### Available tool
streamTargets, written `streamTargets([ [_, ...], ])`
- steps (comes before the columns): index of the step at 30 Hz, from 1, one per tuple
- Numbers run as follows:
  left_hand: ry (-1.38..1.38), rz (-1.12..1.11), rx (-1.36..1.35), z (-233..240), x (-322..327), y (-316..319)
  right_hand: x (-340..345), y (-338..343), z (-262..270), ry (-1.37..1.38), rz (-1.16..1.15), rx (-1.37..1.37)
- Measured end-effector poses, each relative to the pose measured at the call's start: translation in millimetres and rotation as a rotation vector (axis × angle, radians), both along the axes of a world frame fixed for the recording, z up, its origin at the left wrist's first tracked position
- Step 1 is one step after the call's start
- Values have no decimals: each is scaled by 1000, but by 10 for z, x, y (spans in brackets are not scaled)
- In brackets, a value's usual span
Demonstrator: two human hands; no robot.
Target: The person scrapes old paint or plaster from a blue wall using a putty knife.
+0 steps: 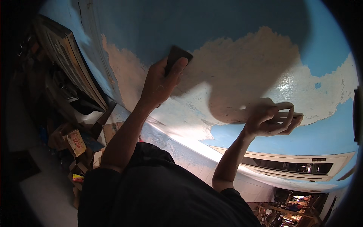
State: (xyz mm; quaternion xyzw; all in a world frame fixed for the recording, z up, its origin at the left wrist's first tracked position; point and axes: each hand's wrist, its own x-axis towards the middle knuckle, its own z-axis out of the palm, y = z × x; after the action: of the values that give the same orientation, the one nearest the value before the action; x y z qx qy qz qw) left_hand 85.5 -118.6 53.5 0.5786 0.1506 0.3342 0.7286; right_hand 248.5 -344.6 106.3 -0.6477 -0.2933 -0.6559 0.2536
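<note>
My left hand point(158, 83) grips a dark, flat, squarish block point(179, 56), perhaps a sanding pad, with the thumb laid across its face. It lies against or very near the painted wall point(241, 62), at the border between blue paint point(153, 25) and a large pale patch point(252, 54) with ragged edges. Light specks dot the back of this hand. Lower and to the right, my right hand point(269, 119) is empty, its fingers bent and apart. It is close to the wall; whether it touches is unclear. Shadows fall over much of the patch.
Framed panels point(76, 65) lean at the left. Below them are several cardboard boxes point(76, 142) in a jumble on the floor. A pale window or door frame point(343, 164) is set in the wall at lower right. Past it lies a cluttered area point(295, 210).
</note>
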Motion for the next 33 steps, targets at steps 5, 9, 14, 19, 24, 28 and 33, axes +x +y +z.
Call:
streamTargets([
  [5, 10, 26, 32, 246, -18, 34, -48, 24, 29, 12, 3, -4],
  [9, 31, -4, 37, 238, -30, 26, -33, -1, 24, 6, -12, -6],
  [14, 87, -26, -18, 108, -49, 50, -27, 5, 8, 13, -25, -7],
  [19, 39, 38, 77, 331, -6, -13, -36, 8, 27, -1, -8, 11],
  [24, 60, 38, 40, 168, -8, 15, -24, 29, 27, 0, -11, -13],
  [28, 54, 74, 72, 353, 11, -9, -36, 24, 30, 17, -19, 4],
  [33, 59, 31, 66, 238, -10, 46, -24, -2, 8, 18, -6, 0],
])
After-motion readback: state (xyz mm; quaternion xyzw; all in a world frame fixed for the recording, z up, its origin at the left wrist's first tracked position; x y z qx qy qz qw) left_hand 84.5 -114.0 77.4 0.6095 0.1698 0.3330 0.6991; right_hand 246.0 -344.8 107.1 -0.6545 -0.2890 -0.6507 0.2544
